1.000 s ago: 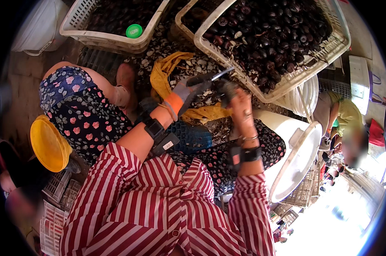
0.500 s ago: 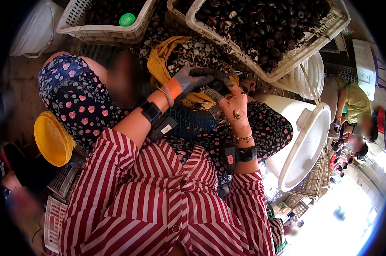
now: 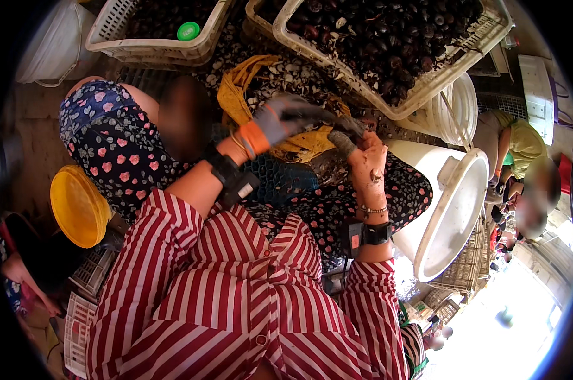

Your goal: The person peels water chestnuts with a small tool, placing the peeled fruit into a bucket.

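My left hand [image 3: 286,120] wears a dark grey glove with an orange cuff. Its fingers reach right toward my other hand and are smeared by motion, so their grip does not show. My right hand [image 3: 369,161] is bare and dirt-specked, with grey covers on some fingers. Those fingers are curled in; what they hold is too small and hidden to make out. Below both hands lie a yellow cloth or bag [image 3: 305,144] and a blue-black mesh [image 3: 283,180] over my lap. Just beyond, a white crate [image 3: 388,113] is heaped with dark, round water chestnuts [image 3: 375,44].
Peelings [image 3: 286,73] cover the ground ahead. At the far left stands another white crate [image 3: 134,45] with a green lid [image 3: 188,30] in it. A white bucket [image 3: 448,215] is at my right, a yellow bucket [image 3: 77,206] at my left. Other people [image 3: 521,152] sit at the right.
My right hand has shifted right and slightly down, and a small gap now shows beneath the fingers. My left hand has moved slightly, its fingers now blurred.
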Demonstrator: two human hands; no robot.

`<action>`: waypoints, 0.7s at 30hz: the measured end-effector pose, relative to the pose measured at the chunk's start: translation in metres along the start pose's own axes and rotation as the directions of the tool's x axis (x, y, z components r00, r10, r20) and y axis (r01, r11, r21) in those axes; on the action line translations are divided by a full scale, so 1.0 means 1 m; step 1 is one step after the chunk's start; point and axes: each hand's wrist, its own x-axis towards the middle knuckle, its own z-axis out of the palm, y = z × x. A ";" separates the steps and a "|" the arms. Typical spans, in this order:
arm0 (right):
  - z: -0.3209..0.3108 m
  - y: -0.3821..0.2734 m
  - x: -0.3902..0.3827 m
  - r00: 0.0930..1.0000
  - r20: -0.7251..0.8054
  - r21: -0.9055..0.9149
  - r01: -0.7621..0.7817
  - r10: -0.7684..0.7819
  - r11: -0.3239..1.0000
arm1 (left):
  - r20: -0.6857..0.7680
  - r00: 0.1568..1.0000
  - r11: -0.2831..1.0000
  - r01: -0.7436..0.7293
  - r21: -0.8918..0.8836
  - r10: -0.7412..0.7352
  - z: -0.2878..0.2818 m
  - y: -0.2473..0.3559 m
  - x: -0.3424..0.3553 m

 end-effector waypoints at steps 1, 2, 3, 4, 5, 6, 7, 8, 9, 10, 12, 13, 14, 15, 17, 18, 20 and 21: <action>0.000 -0.001 -0.001 1.000 0.015 0.007 -0.012 0.011 1.000 | 0.081 0.987 0.987 -0.147 0.060 0.142 0.005 0.017 0.004; 0.000 -0.003 -0.002 0.999 0.030 0.014 -0.023 0.023 1.000 | 0.063 0.988 0.987 -0.147 0.071 0.142 0.003 0.013 0.005; 0.004 -0.004 -0.003 0.999 0.044 0.024 -0.019 0.018 1.000 | 0.033 0.990 0.986 -0.141 0.091 0.139 -0.001 0.004 0.003; 0.007 -0.008 -0.004 0.998 0.056 0.029 -0.011 0.009 1.000 | 0.001 0.990 0.984 -0.139 0.108 0.140 -0.005 -0.008 0.003; 0.010 -0.011 -0.004 0.998 0.068 0.035 -0.004 0.001 0.999 | -0.094 0.995 1.000 0.029 0.001 -0.029 -0.009 -0.021 0.000; 0.009 -0.013 -0.005 0.995 0.083 0.045 0.051 -0.054 0.998 | -0.062 0.998 0.999 0.000 0.034 0.002 -0.009 -0.015 0.001; 0.008 -0.014 -0.006 0.989 0.098 0.056 0.104 -0.110 0.993 | -0.029 0.999 0.997 -0.030 0.066 0.032 -0.009 -0.009 0.003; 0.007 -0.014 -0.007 0.980 0.112 0.068 0.158 -0.165 0.985 | 0.004 0.998 0.993 -0.061 0.098 0.061 -0.009 -0.003 0.004; 0.002 -0.010 -0.006 0.988 0.094 0.008 0.121 -0.122 0.993 | 0.042 0.990 0.984 -0.140 0.112 0.137 -0.002 0.020 0.003; -0.003 -0.004 -0.005 0.994 0.074 -0.055 0.085 -0.081 0.995 | 0.066 0.951 0.918 -0.310 0.246 0.304 0.006 0.025 0.006; -0.002 -0.002 -0.007 0.997 0.074 -0.051 0.028 -0.024 0.998 | -0.015 0.968 0.950 -0.242 0.197 0.250 0.002 0.014 0.006; 0.010 -0.018 -0.011 0.995 0.100 0.009 0.009 -0.010 1.000 | -0.065 0.995 0.990 -0.060 0.128 0.069 -0.002 0.000 0.005; 0.018 -0.026 -0.013 0.992 0.126 0.068 -0.011 0.002 0.998 | -0.103 0.988 0.991 0.122 0.049 -0.116 -0.008 -0.017 0.002; 0.019 -0.026 -0.014 0.992 0.122 0.057 0.032 -0.038 0.998 | -0.120 0.947 0.954 0.297 -0.037 -0.299 -0.012 -0.016 0.003; 0.021 -0.023 -0.015 0.986 0.116 0.034 0.118 -0.121 0.992 | -0.127 0.982 0.988 0.133 -0.076 -0.142 -0.012 -0.011 0.001; 0.019 -0.018 -0.011 0.986 0.093 -0.028 0.139 -0.136 0.990 | -0.126 0.990 0.994 0.047 -0.094 -0.059 -0.012 0.002 0.003; 0.011 0.007 0.006 0.985 0.039 -0.156 0.171 -0.167 0.973 | -0.089 0.996 0.996 -0.009 -0.090 0.001 0.003 0.025 0.005; 0.016 0.018 0.012 0.971 0.020 -0.161 0.237 -0.237 0.958 | -0.091 0.996 0.991 -0.027 -0.133 0.015 0.013 0.030 0.005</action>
